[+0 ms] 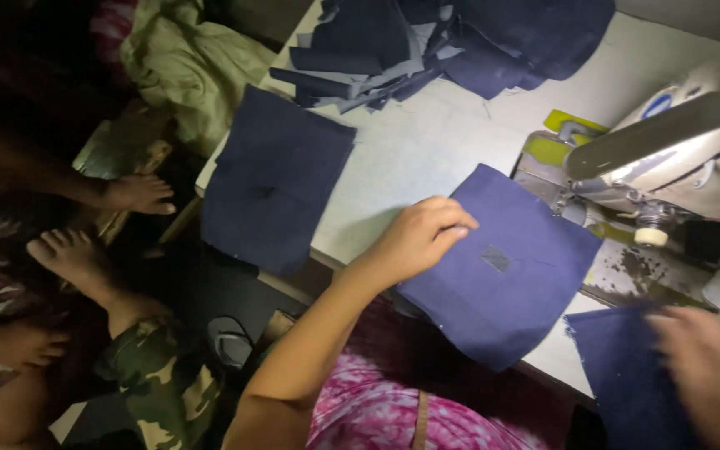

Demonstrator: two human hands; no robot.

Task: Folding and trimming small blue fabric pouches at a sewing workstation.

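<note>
Left hand sits knuckles-up w/ fingers curled down onto the near-left part of a navy fabric square, pressing it flat on the white surface; the square lies mid-scene, its near corner hanging over the surface's near edge, a small grey patch showing at its centre. Right hand, near right, is motion-blurred over a second navy piece — looks to be touching it, but whether it's gripping or just resting flat can't be told. Sewing machine stands far right, its foot area just beyond the square's far corner; the square isn't under the needle. Another navy square w/ a similar dark centre mark lies to the left, draped over the surface's left edge, apart from both hands. A heap of navy cut pieces is piled at the far side. Judging by that: one piece set aside left, one in hand by the machine, one more at the right, and plenty in the heap untouched — so prob. early-to-mid through the stack. Off left, other people's bare feet and a green cloth on the floor.
</note>
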